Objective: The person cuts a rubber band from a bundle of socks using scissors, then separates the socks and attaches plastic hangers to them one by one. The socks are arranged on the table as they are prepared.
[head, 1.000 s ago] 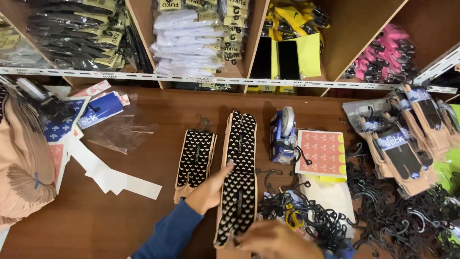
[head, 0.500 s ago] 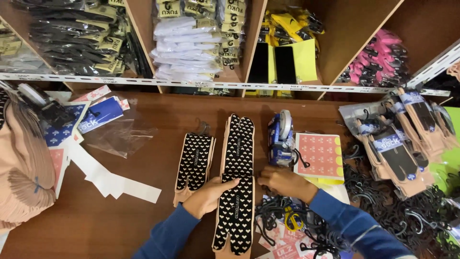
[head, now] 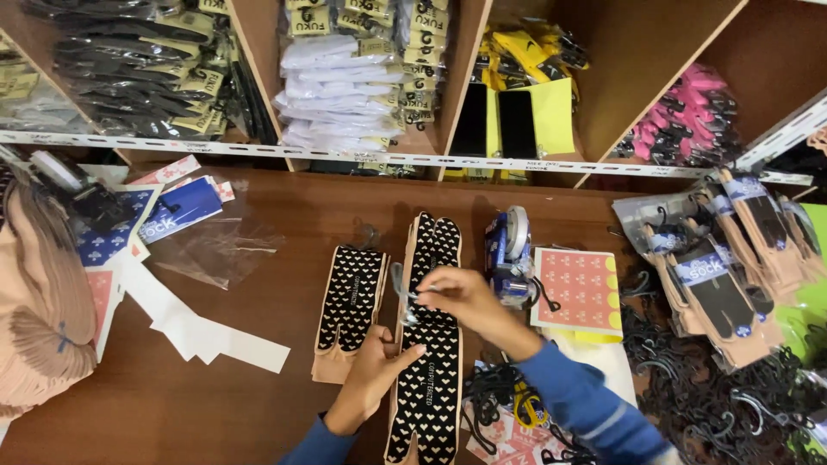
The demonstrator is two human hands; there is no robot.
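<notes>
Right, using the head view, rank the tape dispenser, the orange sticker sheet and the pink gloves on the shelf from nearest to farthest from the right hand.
From the right hand:
1. Tape dispenser, just to its right.
2. Orange sticker sheet, further right on the table.
3. Pink gloves, up in the right shelf bay.

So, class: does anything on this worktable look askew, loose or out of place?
Yes. A crumpled clear plastic wrapper lies loose on the wooden table, white paper strips lie scattered at angles, and black plastic hangers sit in a tangled heap at right. The patterned socks under both hands lie straight.

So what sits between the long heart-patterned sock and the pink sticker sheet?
In the head view, a blue tape dispenser sits between the long sock and the sticker sheet.
</notes>
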